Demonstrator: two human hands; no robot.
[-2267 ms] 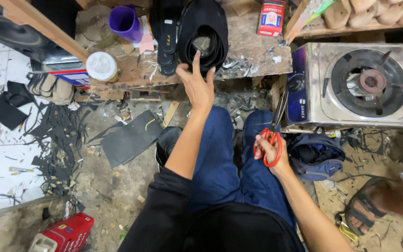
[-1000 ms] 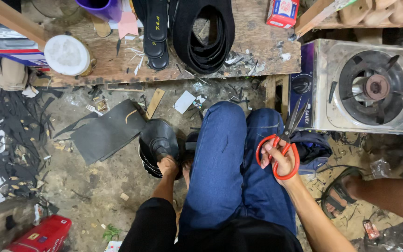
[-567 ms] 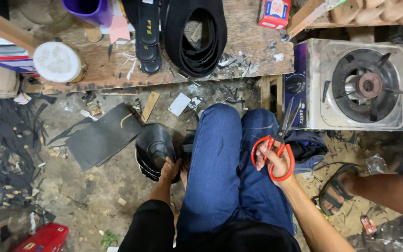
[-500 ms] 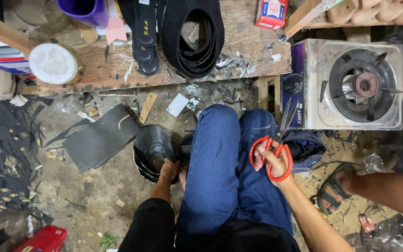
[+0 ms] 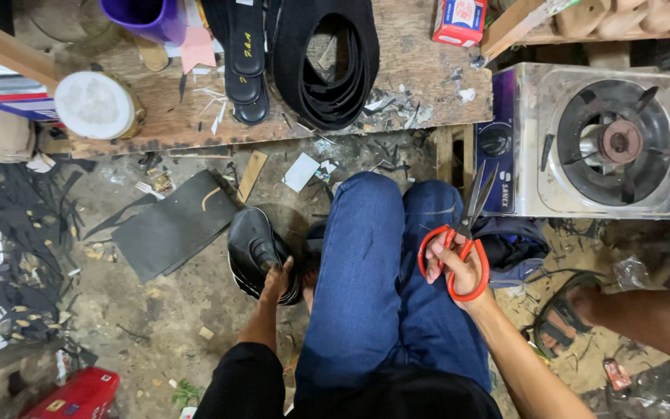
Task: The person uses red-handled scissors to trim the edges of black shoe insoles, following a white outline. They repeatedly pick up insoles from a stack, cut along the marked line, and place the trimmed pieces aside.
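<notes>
The left hand point(image 5: 277, 281) reaches down beside the left knee and grips the near edge of a stack of black soles point(image 5: 253, 252) that rests on the dirt floor point(image 5: 157, 326), fingers curled over its rim. The right hand point(image 5: 455, 268) is closed through the handles of red scissors point(image 5: 459, 237), held above the right thigh with the dark blades pointing up and away, slightly parted. Just left of the soles lies a flat black sheet point(image 5: 168, 229), and further left the floor is strewn with black offcuts point(image 5: 9, 256). Beyond the knees stands a wooden counter point(image 5: 412, 77) carrying a coil of black strips point(image 5: 327, 62), a pair of black insoles point(image 5: 246, 62) beside it, a purple cup point(image 5: 145, 15), a white-lidded tin point(image 5: 94, 105) at the left end and a small red box point(image 5: 459, 19) at the right. To the right of the knees sits a single-burner gas stove point(image 5: 606, 140), with a dark bag point(image 5: 513, 248) below it. At the right edge another person's sandalled foot point(image 5: 564, 322) rests on the floor, and a red can point(image 5: 71, 396) lies at the lower left.
</notes>
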